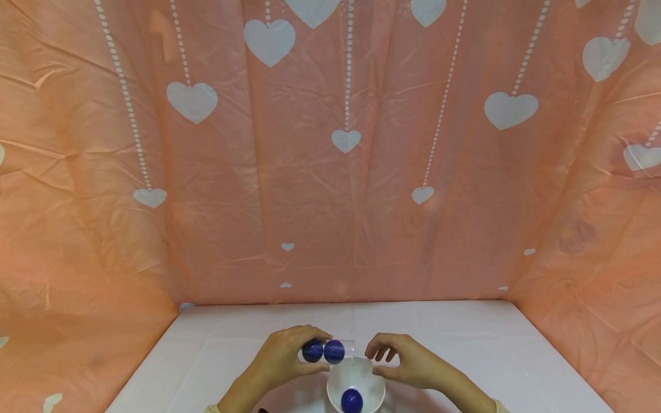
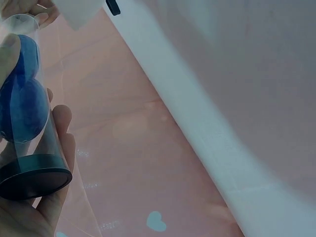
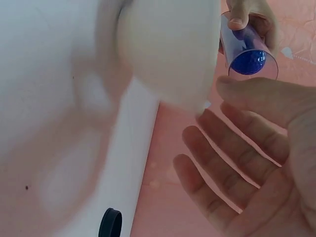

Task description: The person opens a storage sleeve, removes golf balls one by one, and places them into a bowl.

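Note:
My left hand grips a clear cylindrical tube, laid nearly level with its mouth toward the right. Two dark blue balls sit one behind the other inside it. A black cap covers the tube's other end. Just below the mouth stands a white bowl, with one blue ball lying inside. To the right of the mouth, above the bowl's right rim, is my right hand. Its fingers are loosely bent and hold nothing, as the right wrist view shows.
A loose black lid lies on the white table. Peach cloth printed with white hearts hangs behind the table and along both sides.

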The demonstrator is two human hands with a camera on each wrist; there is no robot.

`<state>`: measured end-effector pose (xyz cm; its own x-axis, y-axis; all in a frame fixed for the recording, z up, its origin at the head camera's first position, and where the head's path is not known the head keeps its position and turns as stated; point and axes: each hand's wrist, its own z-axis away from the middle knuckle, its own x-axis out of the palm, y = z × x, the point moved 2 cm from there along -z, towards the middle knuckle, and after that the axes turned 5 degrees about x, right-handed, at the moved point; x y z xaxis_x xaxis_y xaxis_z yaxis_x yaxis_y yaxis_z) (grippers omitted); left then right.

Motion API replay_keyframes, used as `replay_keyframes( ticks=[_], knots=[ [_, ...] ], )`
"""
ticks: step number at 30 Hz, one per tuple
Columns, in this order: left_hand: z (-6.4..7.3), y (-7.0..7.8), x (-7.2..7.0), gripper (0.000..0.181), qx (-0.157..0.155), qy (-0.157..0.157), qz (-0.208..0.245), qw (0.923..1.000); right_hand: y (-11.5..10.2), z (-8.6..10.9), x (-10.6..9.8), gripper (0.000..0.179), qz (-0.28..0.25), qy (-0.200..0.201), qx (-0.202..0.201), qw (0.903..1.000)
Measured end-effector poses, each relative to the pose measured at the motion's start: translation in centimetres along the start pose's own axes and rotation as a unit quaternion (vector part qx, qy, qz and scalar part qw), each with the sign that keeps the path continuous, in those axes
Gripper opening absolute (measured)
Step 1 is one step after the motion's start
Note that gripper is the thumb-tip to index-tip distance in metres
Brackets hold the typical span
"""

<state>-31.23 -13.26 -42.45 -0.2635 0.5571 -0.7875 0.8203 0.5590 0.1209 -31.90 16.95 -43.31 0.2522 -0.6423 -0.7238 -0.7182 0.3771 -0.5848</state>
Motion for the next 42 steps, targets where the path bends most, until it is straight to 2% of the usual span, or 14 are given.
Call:
replay_keyframes(
  ticks=[10, 20, 27, 36, 42],
  knots=[
    [0.0, 0.0, 0.1, 0.048, -0.009, -0.006, 0.002, 0.9999, -0.1, 0.1, 0.0, 0.019, 0.01, 0.001, -0.002, 0.9999],
    [0.0, 0.0, 0.2, 0.051, 0.001, 0.003, -0.011, 0.9999, -0.2, -0.1, 0.4, 0.018, -0.001, 0.01, -0.014, 0.9999],
    [0.0, 0.1, 0.3, 0.052, 0.012, 0.012, -0.007, 0.9998, -0.2, -0.4, 0.7, 0.02, -0.023, 0.03, -0.01, 0.9992],
    [0.0, 0.1, 0.3, 0.052, 0.024, 0.018, -0.015, 0.9994, -0.4, -0.7, 1.3, 0.033, -0.063, 0.067, -0.02, 0.9956],
    [0.0, 0.1, 0.3, 0.051, 0.038, 0.03, -0.013, 0.9987, -0.5, -0.7, 1.7, 0.035, -0.085, 0.078, -0.005, 0.9933]
  ],
)
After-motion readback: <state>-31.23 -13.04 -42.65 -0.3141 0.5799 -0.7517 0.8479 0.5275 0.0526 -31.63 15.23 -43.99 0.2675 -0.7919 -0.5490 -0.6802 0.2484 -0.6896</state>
